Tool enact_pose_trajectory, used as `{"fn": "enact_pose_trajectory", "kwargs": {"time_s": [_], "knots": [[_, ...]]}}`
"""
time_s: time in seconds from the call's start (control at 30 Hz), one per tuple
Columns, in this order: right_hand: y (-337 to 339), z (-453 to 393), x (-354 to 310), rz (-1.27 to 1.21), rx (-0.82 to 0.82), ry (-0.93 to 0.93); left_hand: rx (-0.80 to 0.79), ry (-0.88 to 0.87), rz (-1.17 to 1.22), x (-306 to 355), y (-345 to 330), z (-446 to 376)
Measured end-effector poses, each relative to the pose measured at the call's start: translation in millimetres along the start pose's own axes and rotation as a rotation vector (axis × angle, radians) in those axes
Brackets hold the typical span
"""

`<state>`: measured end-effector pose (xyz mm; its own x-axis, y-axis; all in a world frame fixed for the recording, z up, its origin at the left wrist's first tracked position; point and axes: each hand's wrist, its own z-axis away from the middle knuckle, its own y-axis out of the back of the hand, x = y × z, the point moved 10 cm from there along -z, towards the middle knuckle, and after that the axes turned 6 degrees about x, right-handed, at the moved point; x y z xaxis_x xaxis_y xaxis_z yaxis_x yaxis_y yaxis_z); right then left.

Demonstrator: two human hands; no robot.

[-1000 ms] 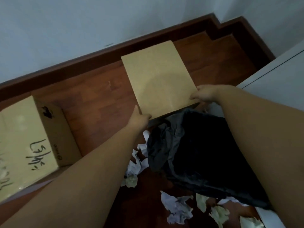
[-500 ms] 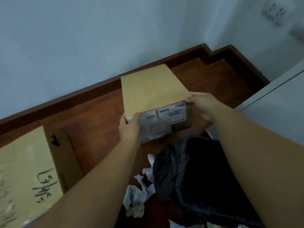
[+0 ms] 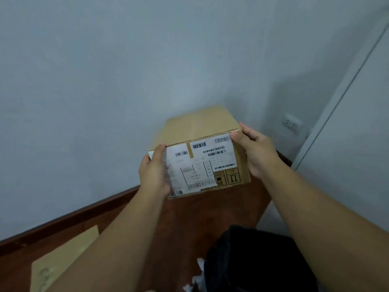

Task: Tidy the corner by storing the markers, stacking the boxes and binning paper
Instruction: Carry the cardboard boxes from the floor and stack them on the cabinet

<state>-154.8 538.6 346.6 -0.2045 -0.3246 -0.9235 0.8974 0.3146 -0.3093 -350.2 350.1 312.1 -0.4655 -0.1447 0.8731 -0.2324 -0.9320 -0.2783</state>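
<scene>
I hold a small brown cardboard box (image 3: pixel 202 131) up in the air in front of the pale wall, its near face covered with white shipping labels and barcodes. My left hand (image 3: pixel 154 171) grips the box's left edge with the thumb on the labelled face. My right hand (image 3: pixel 255 150) grips the right edge, thumb at the upper corner. A larger cardboard box (image 3: pixel 61 262) with dark handwriting lies on the floor at the lower left, partly hidden by my left forearm. A bit of crumpled white paper (image 3: pixel 194 281) shows at the bottom. No markers are in view.
A black bag (image 3: pixel 256 262) sits on the red-brown wooden floor (image 3: pixel 189 224) at the bottom right. A dark baseboard (image 3: pixel 69 220) runs along the wall. A white cabinet or door panel (image 3: pixel 347 165) stands at the right, with a wall socket (image 3: pixel 291 123) beside it.
Both hands have lifted the small box off the floor and up in front of the wall. The view has tilted upward, so less of the floor and loose paper shows.
</scene>
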Motion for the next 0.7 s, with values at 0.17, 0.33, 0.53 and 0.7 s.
{"fn": "enact_pose_trajectory", "kwargs": {"time_s": [0.17, 0.33, 0.53, 0.7], "knots": [[-18.9, 68.0, -143.6, 0.004, -0.033, 0.249, -0.088, -0.084, 0.171, 102.7, -35.9, 75.6], [-31.6, 157.6, -280.3, 0.061, -0.056, 0.506, -0.206, -0.195, 0.303, 201.9, -64.8, 160.9], [-18.4, 278.3, -409.4, 0.103, -0.027, 0.792, -0.391, -0.292, 0.429, 294.3, -100.6, 271.5], [26.7, 369.9, -479.9, 0.147, 0.080, 0.993, -0.579, -0.352, 0.516, 336.6, -135.2, 365.9]]}}
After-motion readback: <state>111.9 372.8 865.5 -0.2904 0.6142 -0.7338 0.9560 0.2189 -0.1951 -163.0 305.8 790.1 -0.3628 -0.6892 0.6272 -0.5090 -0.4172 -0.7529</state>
